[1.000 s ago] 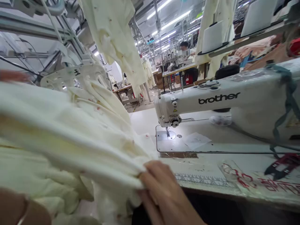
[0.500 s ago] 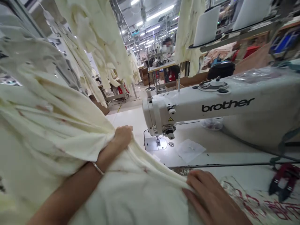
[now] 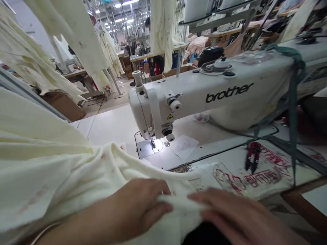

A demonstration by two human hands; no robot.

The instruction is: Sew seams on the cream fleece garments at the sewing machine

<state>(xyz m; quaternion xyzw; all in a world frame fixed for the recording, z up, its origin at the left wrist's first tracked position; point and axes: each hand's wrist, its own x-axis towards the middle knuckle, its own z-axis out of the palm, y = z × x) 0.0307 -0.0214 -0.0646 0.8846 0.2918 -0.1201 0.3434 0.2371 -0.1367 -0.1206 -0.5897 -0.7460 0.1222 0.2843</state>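
A cream knit garment (image 3: 84,183) spreads across the lower left, its fabric bunched in soft folds. My left hand (image 3: 139,206) pinches a folded edge of it between thumb and fingers. Close by on the right, my right hand (image 3: 230,214) grips the same edge, somewhat blurred by motion. A short stretch of cloth shows between the two hands. Beyond them stands a white brother sewing machine (image 3: 189,95). Its lit presser foot (image 3: 152,143) is over the needle plate, apart from the garment.
Red-and-black thread snips (image 3: 252,157) lie on the table's right part. A white paper scrap (image 3: 185,146) rests beside the needle plate. Cream garments (image 3: 74,37) hang at the upper left, and thread cones (image 3: 195,10) stand above the machine. A teal strip (image 3: 293,92) hangs off the machine.
My left hand has moved down and right along the garment, near my right hand. The garment has come lower, and the view has shifted so the machine appears further left.
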